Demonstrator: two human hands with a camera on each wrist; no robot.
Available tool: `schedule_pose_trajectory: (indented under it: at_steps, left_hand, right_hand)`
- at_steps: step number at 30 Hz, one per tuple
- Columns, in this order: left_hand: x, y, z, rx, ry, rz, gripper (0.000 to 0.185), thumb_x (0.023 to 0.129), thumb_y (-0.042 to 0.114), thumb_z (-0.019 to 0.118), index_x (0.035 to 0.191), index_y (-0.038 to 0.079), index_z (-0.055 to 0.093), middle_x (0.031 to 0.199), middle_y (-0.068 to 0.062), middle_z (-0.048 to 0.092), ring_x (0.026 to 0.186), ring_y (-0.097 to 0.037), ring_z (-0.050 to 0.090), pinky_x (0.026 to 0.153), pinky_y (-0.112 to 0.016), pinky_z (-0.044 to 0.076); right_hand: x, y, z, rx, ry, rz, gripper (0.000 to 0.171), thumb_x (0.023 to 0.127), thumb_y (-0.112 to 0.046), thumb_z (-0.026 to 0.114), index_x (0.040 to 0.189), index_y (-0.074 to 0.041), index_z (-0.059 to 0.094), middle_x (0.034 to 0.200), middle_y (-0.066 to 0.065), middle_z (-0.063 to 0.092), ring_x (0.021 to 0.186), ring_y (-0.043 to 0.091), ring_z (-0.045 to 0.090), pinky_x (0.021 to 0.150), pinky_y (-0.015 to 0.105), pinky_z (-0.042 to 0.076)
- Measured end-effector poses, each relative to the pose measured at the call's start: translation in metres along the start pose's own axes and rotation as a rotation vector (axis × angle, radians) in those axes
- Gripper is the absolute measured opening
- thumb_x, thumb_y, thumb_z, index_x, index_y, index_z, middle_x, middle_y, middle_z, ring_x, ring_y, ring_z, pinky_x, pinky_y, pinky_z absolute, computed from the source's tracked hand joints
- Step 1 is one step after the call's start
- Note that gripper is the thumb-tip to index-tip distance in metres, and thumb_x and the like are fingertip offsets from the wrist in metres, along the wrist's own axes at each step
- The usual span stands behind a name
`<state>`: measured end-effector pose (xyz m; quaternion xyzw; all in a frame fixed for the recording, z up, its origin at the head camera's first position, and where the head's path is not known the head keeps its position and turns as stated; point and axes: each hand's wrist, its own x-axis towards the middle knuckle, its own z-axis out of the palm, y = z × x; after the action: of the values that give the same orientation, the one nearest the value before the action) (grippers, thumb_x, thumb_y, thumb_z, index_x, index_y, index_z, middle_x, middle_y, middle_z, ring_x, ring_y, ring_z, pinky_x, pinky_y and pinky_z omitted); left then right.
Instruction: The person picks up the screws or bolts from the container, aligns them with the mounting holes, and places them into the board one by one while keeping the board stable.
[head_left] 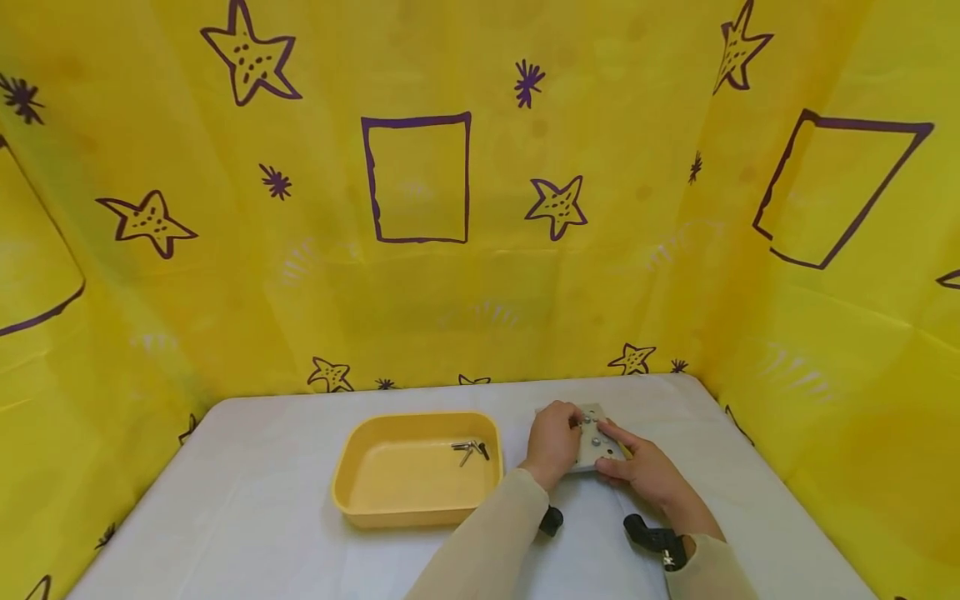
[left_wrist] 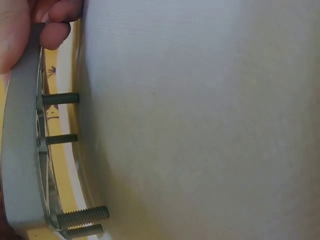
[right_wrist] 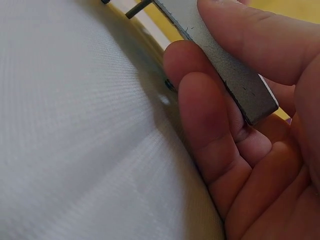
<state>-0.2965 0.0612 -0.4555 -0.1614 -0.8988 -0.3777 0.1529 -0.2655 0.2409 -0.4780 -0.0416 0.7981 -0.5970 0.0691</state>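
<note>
I see both hands pinching the flat grey metal plate studded with bolts: my right hand has its grip closed on the plate's near corner, thumb on top and fingers curled beneath, while my left hand holds the plate's left edge with its fingers curled over it. The plate sits raised above the white cloth-covered surface, and the threaded bolt shanks poke out of its underside toward the cloth without touching it. Just left of the left hand stands the shallow yellow plastic tray, its right rim near the wrist, with a few loose bolts in its far right corner. Open cloth stretches right of the plate to the yellow star-patterned backdrop.
</note>
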Motion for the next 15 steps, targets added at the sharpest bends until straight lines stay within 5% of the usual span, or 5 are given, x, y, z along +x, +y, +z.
schedule_pose_trajectory:
  at_steps: [8, 15]
  left_hand:
    - [-0.0018, -0.005, 0.0032, 0.108, 0.047, 0.107, 0.01, 0.087, 0.002, 0.072, 0.09, 0.012, 0.072, 0.088, 0.001, 0.066, 0.083, -0.014, 0.063, 0.079, -0.027, 0.052]
    - [-0.0025, -0.0027, 0.0026, 0.152, 0.026, 0.132, 0.012, 0.086, 0.002, 0.069, 0.092, 0.011, 0.074, 0.089, -0.001, 0.068, 0.086, -0.017, 0.065, 0.082, -0.027, 0.051]
  right_hand:
    - [0.0014, 0.0006, 0.003, 0.007, 0.003, -0.011, 0.075, 0.083, -0.015, 0.082, 0.15, -0.011, 0.047, 0.161, 0.012, 0.025, 0.115, 0.031, 0.049, 0.073, 0.031, 0.054]
    - [0.0006, 0.0018, 0.0012, -0.021, 0.014, -0.011, 0.075, 0.083, -0.016, 0.082, 0.15, -0.01, 0.047, 0.161, 0.012, 0.026, 0.107, 0.027, 0.053, 0.072, 0.03, 0.054]
